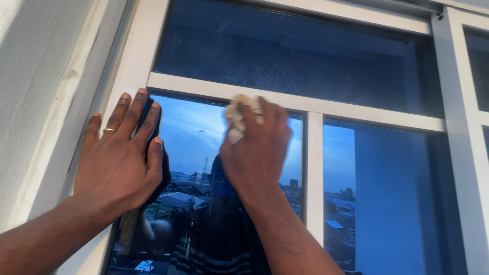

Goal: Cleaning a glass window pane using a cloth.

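1. Hands first: two, both raised against the window.
2. Her or his left hand [119,158] lies spread wide and flat, fingers splayed, across the left edge of the white window frame [224,87] and the glass pane [193,153], seemingly to brace the body; one gold ring [109,130] sits on a finger.
3. Right hand [257,147] is closed around one crumpled pale cloth [237,119], pressed to the pane's top edge just under the horizontal bar, likely rubbing there.
4. Panes counted: one upper, two lower, a sliver more at right.
5. Glass mirrors a striped shirt and shows rooftops under blue sky.
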